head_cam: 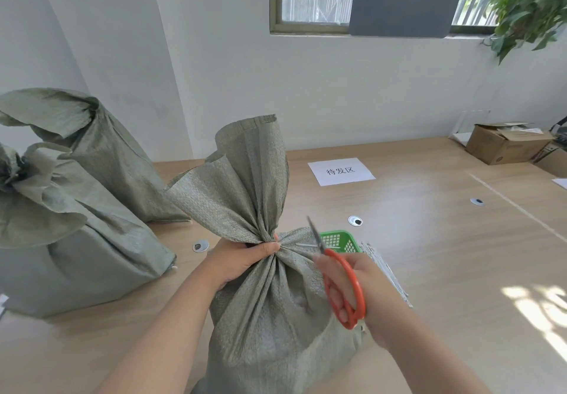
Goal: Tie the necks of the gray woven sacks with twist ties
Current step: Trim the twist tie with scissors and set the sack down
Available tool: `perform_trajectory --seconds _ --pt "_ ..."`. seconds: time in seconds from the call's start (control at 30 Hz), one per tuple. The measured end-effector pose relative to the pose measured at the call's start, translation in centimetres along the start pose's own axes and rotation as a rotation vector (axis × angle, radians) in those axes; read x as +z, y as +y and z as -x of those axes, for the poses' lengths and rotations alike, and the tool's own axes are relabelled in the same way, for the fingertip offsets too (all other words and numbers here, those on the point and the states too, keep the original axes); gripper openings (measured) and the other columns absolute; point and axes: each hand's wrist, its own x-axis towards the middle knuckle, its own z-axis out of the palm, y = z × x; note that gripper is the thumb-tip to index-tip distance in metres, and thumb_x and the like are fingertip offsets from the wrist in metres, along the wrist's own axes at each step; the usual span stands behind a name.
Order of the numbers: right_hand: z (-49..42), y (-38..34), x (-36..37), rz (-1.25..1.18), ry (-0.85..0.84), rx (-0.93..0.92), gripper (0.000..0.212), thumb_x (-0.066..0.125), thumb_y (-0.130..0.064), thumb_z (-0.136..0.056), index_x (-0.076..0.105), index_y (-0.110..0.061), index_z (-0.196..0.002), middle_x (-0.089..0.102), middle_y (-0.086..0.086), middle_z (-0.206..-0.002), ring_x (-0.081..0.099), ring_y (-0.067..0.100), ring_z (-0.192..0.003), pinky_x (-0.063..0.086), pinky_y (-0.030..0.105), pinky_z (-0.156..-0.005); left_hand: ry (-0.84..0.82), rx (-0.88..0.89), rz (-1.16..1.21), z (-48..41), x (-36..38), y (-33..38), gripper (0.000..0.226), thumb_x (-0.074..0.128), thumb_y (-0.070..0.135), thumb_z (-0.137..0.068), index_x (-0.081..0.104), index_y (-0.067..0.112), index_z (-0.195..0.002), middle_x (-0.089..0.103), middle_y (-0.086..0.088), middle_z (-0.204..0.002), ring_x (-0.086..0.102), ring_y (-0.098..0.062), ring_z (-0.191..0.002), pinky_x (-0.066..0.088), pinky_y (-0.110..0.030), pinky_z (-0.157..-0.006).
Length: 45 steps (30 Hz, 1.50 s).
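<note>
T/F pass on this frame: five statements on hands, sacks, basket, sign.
1. The left hand grips the gathered neck of the front sack. True.
2. The right hand is empty. False: it holds orange-handled scissors.
3. The green basket sits beyond the front sack. True.
4. The paper sign lies on the cardboard box. False: it lies flat on the table.
5. No other sacks are in view. False: a rear sack and a near sack stand at the left.

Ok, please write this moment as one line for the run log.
left hand: grips neck of center sack | right hand: holds orange scissors, blades near neck | left side: rear sack, front sack
</note>
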Motion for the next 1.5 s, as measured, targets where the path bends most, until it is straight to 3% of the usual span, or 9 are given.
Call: perform_trajectory --seconds 0.23,0.47,0.73,0.83,0.93,1.13,1.2,1.4,1.5 --pt "-3.4 5.0 -5.9 0.189 0.345 0.034 0.042 0.071 -0.037 -0.088 0.050 -0.006 -0.069 0.050 0.007 -0.044 0.044 0.016 -0.030 0.035 0.021 -0.035 0.018 -0.052 -0.043 0.0 -0.2 0.2 0.037 0.081 0.045 -0.076 0.075 0.028 -0.109 0.073 0.017 -0.112 0.063 -0.001 -0.112 0.040 -0.033 -0.111" --pt "-5.6 17.4 -6.7 0.883 0.416 0.228 0.052 0.045 -0.053 -0.088 0.046 -0.016 -0.051 0.060 0.007 -0.045 0.064 0.023 -0.048 0.058 0.031 -0.058 0.033 -0.075 -0.037 -0.1 -0.4 0.7 0.059 0.078 0.062 -0.059 0.076 0.029 -0.107 0.073 0.016 -0.111 0.064 -0.003 -0.111 0.042 -0.037 -0.111" --pt "-3.6 26.8 -4.9 0.810 0.374 0.511 0.042 0.045 -0.047 -0.098 0.039 -0.019 -0.067 0.048 -0.001 -0.069 0.067 0.027 -0.092 0.038 0.025 -0.065 0.033 -0.085 -0.033 -0.3 -0.3 0.6 0.075 0.078 0.078 -0.048 0.076 0.032 -0.108 0.073 0.014 -0.113 0.064 -0.008 -0.115 0.041 -0.042 -0.111" --pt "-3.1 28.4 -4.0 0.802 0.349 0.548 0.034 0.044 -0.039 -0.101 0.047 -0.017 -0.076 0.051 -0.002 -0.074 0.064 0.025 -0.090 0.043 0.027 -0.066 0.019 -0.075 -0.012 -0.3 -0.2 0.5 0.061 0.081 0.069 -0.053 0.077 0.034 -0.103 0.074 0.014 -0.110 0.065 -0.007 -0.112 0.042 -0.041 -0.111" --pt "-3.1 29.5 -3.0 0.815 0.315 0.549 0.025 0.043 -0.036 -0.102 0.051 -0.018 -0.087 0.068 0.008 -0.106 0.066 0.026 -0.102 0.049 0.030 -0.079 0.026 -0.079 0.013 -0.1 -0.1 0.6 0.050 0.079 0.059 -0.057 0.078 0.033 -0.100 0.075 0.016 -0.108 0.066 -0.003 -0.110 0.042 -0.035 -0.109" --pt "-3.8 30.4 -1.7 0.819 0.254 0.555 0.024 0.046 -0.026 -0.098 0.045 -0.019 -0.075 0.070 0.008 -0.103 0.068 0.027 -0.100 0.047 0.029 -0.073 0.021 -0.072 0.030 -0.1 0.2 0.2 0.016 0.079 0.025 -0.082 0.078 0.028 -0.097 0.076 0.014 -0.105 0.067 0.002 -0.104 0.044 -0.023 -0.098" --pt "-3.8 30.5 -1.5 0.871 0.217 0.550 0.010 0.054 -0.018 -0.089 0.046 -0.020 -0.084 0.068 0.006 -0.104 0.067 0.025 -0.101 0.049 0.029 -0.076 0.026 -0.075 0.031 0.0 0.3 0.2 0.019 0.078 0.025 -0.081 0.077 0.027 -0.100 0.075 0.015 -0.105 0.066 0.005 -0.103 0.042 -0.018 -0.094" --pt "-3.9 30.4 -1.8 0.916 0.179 0.559 0.030 0.062 -0.016 -0.082 0.036 -0.023 -0.067 0.043 -0.006 -0.071 0.064 0.024 -0.091 0.046 0.027 -0.069 0.031 -0.083 0.053 0.1 0.4 0.1 0.030 0.080 0.033 -0.074 0.077 0.025 -0.103 0.075 0.014 -0.107 0.066 0.002 -0.106 0.043 -0.019 -0.097" --pt "-4.4 30.0 -2.7 0.888 0.171 0.559 0.039 0.069 -0.027 -0.084 0.033 -0.023 -0.067 0.060 0.001 -0.090 0.063 0.025 -0.093 0.039 0.025 -0.067 0.030 -0.078 0.047 0.2 0.5 0.2 0.019 0.079 0.023 -0.081 0.076 0.027 -0.100 0.075 0.020 -0.101 0.066 0.008 -0.100 0.043 -0.012 -0.089"
